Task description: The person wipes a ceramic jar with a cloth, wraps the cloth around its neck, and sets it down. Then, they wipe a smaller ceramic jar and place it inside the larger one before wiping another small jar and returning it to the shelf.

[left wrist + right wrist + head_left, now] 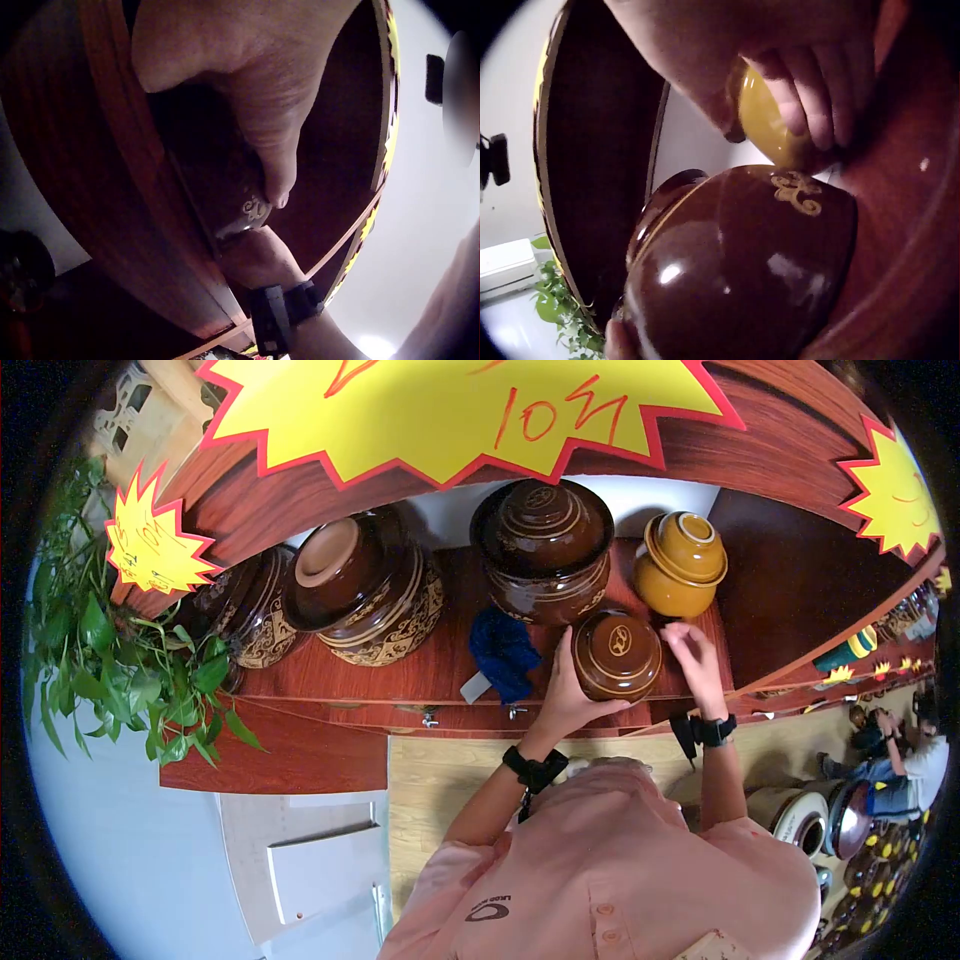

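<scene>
A small round brown glazed pot (pixel 618 657) with a gold motif sits at the shelf's front edge. My left hand (pixel 574 695) grips its left and near side, the thumb along it in the left wrist view. To its right, my right hand (pixel 697 665) is raised with fingers loosely bent and holds nothing. In the right wrist view those fingers (pixel 810 97) overlap a mustard-yellow pot (pixel 761 112) behind the brown pot (pixel 735 262). A crumpled blue cloth (pixel 503 650) with a white tag lies left of my left hand.
Behind stand a larger dark brown pot (pixel 545 585), a yellow pot with an upturned bowl-shaped top (pixel 683 575), and patterned brown pots (pixel 380 620) at left. Yellow starburst price signs (pixel 450 420) overhang the shelf. Leafy vines (pixel 110 650) hang at left; large jars (pixel 790 820) stand behind at right.
</scene>
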Demonstrator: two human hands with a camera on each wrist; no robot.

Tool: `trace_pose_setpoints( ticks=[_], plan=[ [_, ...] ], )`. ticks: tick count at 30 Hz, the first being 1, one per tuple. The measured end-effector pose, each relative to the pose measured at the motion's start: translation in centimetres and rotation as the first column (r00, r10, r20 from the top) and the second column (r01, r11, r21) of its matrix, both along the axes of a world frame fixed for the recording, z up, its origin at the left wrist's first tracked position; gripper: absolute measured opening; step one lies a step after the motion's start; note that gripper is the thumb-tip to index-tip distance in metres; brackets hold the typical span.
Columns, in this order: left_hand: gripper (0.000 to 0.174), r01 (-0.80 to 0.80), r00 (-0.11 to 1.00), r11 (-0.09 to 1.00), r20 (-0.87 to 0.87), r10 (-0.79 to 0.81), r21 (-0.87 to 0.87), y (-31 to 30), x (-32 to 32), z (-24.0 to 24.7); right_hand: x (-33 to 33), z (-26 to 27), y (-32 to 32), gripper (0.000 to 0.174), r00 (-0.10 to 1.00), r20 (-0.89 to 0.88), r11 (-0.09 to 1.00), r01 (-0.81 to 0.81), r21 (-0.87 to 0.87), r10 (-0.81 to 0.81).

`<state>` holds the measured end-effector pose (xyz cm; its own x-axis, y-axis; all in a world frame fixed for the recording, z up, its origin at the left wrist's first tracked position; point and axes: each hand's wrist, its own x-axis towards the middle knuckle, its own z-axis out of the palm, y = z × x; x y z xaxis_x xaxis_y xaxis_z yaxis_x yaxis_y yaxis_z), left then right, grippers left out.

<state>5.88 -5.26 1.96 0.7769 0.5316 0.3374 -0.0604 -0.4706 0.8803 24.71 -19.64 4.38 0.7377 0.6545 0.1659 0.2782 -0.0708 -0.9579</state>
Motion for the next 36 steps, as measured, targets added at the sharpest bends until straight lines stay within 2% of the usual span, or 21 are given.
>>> trace_pose_setpoints(
  ticks=[1, 2, 4, 5, 9, 12, 17, 23, 26, 29, 32, 35, 36],
  plan=[
    [0.133, 0.027, 1.0, 0.999, 0.007, -0.027, -0.032, 0.0, -0.1, 0.4, -0.5, -0.4, -0.7, 0.048, 0.983, -0.121, 0.989, -0.128, 0.067, 0.136],
    [0.133, 0.054, 0.998, 0.996, 0.014, -0.053, -0.065, 0.1, -0.2, 0.7, -0.8, -0.6, -1.1, 0.072, 0.959, -0.082, 0.96, -0.262, 0.093, 0.27],
    [0.134, 0.092, 0.996, 0.994, 0.001, -0.092, -0.059, 0.6, -0.3, 0.5, -2.6, 0.2, -1.9, 0.097, 0.933, 0.132, 0.94, -0.34, 0.016, 0.335],
    [0.135, 0.11, 0.994, 0.992, -0.007, -0.111, -0.058, 0.7, -0.4, 0.5, -2.9, 0.4, -2.0, 0.113, 0.895, 0.25, 0.929, -0.356, -0.102, 0.37],
    [0.125, 0.079, 0.996, 0.987, 0.043, -0.073, -0.14, 0.2, -0.7, 1.6, -5.0, 1.8, -1.4, 0.119, 0.93, 0.239, 0.934, -0.207, -0.291, 0.281],
    [0.121, 0.063, 0.997, 0.991, 0.051, -0.057, -0.118, 0.3, -0.6, 0.6, -4.6, -0.2, -1.4, 0.117, 0.929, 0.304, 0.97, -0.16, -0.183, 0.211],
    [0.123, 0.045, 0.999, 0.991, 0.015, -0.044, -0.122, 0.0, -0.1, 0.6, -4.1, -0.1, -1.5, 0.111, 0.947, 0.241, 0.977, -0.194, -0.093, 0.211],
    [0.126, -0.087, 0.996, 0.98, -0.006, 0.09, 0.179, -0.2, 0.3, 1.0, -4.0, 0.3, -1.6, 0.108, 0.947, 0.254, 0.98, -0.184, -0.073, 0.196],
    [0.126, -0.058, 0.996, 0.997, -0.062, 0.061, 0.045, -0.5, 0.3, 1.4, -4.2, 0.6, -1.6, 0.106, 0.954, 0.235, 0.982, -0.174, -0.078, 0.188],
    [0.128, -0.052, 0.998, 0.997, -0.036, 0.055, 0.062, -0.3, 0.5, 0.4, -4.2, 0.4, -1.5, 0.106, 0.96, 0.208, 0.982, -0.182, -0.058, 0.19],
    [0.126, -0.011, 1.0, 0.998, 0.017, 0.012, -0.057, 0.0, 0.9, -0.6, -4.4, 0.4, -1.2, 0.105, 0.963, 0.21, 0.986, -0.163, -0.046, 0.169],
    [0.125, 0.01, 1.0, 0.996, -0.003, -0.011, -0.094, 0.2, 0.9, -0.7, -4.6, 0.5, -1.0, 0.105, 0.962, 0.225, 0.987, -0.148, -0.054, 0.157],
    [0.124, -0.006, 1.0, 0.999, -0.025, 0.005, -0.039, 0.2, 0.8, -0.6, -4.7, 0.6, -1.0, 0.105, 0.961, 0.23, 0.987, -0.147, -0.058, 0.156]
  ],
)
